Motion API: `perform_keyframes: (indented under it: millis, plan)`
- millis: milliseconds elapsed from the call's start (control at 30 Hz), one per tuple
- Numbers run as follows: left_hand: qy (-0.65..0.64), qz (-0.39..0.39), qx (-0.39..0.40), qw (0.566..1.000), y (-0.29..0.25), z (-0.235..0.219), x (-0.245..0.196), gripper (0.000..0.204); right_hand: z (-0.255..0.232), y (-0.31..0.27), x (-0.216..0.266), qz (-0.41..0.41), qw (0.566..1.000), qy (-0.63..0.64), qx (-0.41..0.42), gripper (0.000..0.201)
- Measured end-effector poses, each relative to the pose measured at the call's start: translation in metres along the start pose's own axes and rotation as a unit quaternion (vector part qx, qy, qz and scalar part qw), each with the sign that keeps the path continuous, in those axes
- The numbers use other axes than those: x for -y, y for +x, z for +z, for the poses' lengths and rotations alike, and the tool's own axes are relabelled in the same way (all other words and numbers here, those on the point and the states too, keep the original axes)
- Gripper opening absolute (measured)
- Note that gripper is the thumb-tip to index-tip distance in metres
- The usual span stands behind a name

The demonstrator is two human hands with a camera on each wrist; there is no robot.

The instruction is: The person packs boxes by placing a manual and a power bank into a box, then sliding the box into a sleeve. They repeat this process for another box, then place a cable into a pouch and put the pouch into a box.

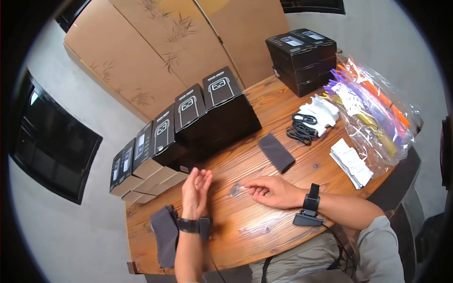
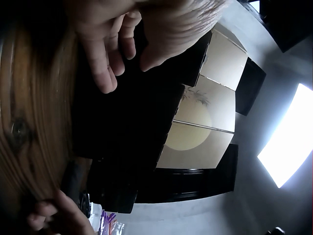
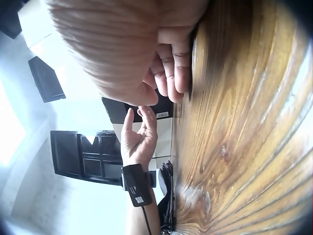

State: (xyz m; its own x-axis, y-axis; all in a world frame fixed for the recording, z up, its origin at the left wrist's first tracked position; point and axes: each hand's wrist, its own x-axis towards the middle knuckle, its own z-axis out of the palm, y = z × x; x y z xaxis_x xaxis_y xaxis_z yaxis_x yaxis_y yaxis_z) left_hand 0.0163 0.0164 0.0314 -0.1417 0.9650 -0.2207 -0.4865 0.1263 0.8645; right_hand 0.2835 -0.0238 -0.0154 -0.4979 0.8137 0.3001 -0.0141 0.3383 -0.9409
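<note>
My left hand [image 1: 195, 195] is raised over the wooden table [image 1: 226, 236], palm turned inward, fingers loosely bent and holding nothing; black boxes [image 1: 188, 111] stand just beyond it. To its right, my right hand [image 1: 276, 192] rests low at the tabletop with relaxed, bent fingers and nothing in them. In the left wrist view the left fingers [image 2: 105, 73] hang apart from the thumb, in front of a dark box side. The right wrist view shows the right fingers [image 3: 171, 78] near the wood. A dark grey folded pouch [image 1: 276, 153] lies beyond the right hand.
Dark grey cloth pieces [image 1: 165, 236] lie left of the left forearm. Toward the right are coiled black cables [image 1: 303, 130], white plastic wraps [image 1: 325, 113], folded white papers [image 1: 351, 163] and a clear bag of coloured strips [image 1: 377, 111]. More black boxes [image 1: 306, 61] stand at the back.
</note>
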Motion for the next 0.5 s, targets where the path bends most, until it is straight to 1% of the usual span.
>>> perform_keyframes:
  millis: [100, 133, 233, 333, 367, 400, 433, 500]
  plan:
    - [-0.001, -0.037, 0.055, 0.998, -0.009, 0.007, 0.019, 0.018, -0.001, 0.001, 0.003, -0.002, 1.0, -0.015, 0.006, 0.033]
    - [-0.005, -0.042, 0.067, 0.997, -0.009, 0.01, 0.024, 0.018, -0.001, 0.001, 0.004, -0.003, 1.0, -0.02, 0.012, 0.032]
    - [-0.017, -0.057, 0.092, 0.994, -0.009, 0.011, 0.035, 0.018, 0.0, 0.001, 0.002, -0.01, 1.0, -0.019, -0.008, 0.031]
    - [-0.021, -0.056, 0.106, 0.993, -0.008, 0.014, 0.042, 0.018, -0.013, 0.002, 0.038, 0.025, 0.992, -0.111, -0.058, 0.03]
    - [-0.021, -0.054, 0.114, 0.992, -0.007, 0.014, 0.043, 0.018, -0.019, 0.005, 0.037, -0.038, 0.972, -0.196, -0.12, 0.032]
    - [-0.021, -0.053, 0.12, 0.991, -0.007, 0.013, 0.042, 0.018, -0.026, 0.007, 0.034, -0.101, 0.938, -0.278, -0.179, 0.035]
    - [-0.021, -0.051, 0.124, 0.991, -0.007, 0.012, 0.042, 0.019, -0.031, 0.008, 0.032, -0.163, 0.891, -0.355, -0.233, 0.037]
    - [-0.016, -0.043, 0.141, 0.989, -0.007, 0.011, 0.045, 0.019, -0.038, 0.008, 0.04, -0.093, 0.862, -0.421, -0.267, 0.043]
